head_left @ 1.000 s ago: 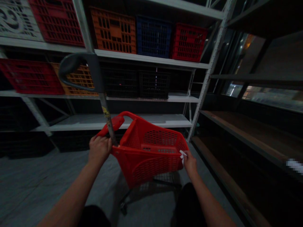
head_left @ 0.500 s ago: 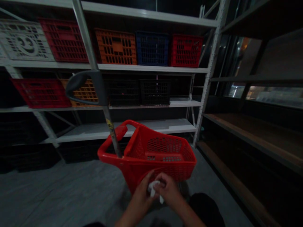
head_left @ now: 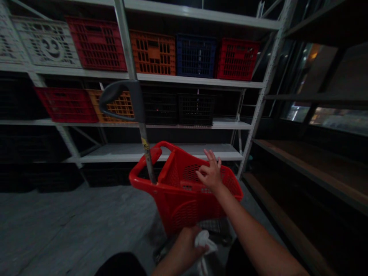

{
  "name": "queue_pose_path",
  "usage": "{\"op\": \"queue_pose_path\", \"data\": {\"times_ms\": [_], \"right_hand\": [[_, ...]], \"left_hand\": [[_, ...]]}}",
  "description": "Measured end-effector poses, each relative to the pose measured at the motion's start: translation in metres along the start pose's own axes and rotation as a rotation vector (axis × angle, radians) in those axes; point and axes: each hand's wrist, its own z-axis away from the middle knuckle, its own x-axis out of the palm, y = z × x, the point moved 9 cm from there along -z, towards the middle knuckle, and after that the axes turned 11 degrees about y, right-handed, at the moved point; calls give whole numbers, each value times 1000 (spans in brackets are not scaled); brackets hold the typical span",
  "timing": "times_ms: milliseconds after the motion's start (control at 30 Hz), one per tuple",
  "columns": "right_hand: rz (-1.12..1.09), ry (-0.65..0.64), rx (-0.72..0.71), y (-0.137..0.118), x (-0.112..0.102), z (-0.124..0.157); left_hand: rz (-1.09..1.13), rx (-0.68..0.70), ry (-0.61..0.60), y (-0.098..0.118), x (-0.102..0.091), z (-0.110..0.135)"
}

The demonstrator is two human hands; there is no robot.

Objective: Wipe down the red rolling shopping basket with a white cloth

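Note:
A crumpled white tissue or cloth (head_left: 204, 240) is held between the thumb and fingers of my left hand (head_left: 186, 245), low in front of the cart. My right hand (head_left: 212, 174) is raised over the basket of the red plastic shopping cart (head_left: 186, 207). Its thumb and forefinger meet in a pinch while the other fingers stretch upward; whether something small is between them I cannot make out. The cart stands upright on the floor, its handle to the left and its mesh basket to the right.
A grey metal pole with a dark grip (head_left: 138, 101) rises at the cart's handle end. Behind it, white metal shelves (head_left: 189, 81) carry red, orange, blue, white and black crates. Brown wooden shelving (head_left: 310, 165) runs along the right. My dark-clothed knees show at the bottom.
My right hand has left the white tissue and risen over the basket. My left hand still holds the tissue, now slightly lower. The view has shifted, so the cart sits a little further right.

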Motion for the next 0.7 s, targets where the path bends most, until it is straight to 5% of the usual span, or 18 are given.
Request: {"op": "queue_pose_path", "data": {"times_ms": [233,500,700], "right_hand": [[-49,-31,-90,-7,19,-14],[-55,-26,-56,0,18,-15],[-143,-76,76,7,20,11]], "left_hand": [[83,-85,-13,-4,22,-1],[103,-184,161,-18,2,-14],[341,-281,363,-34,-32,-17]]}}
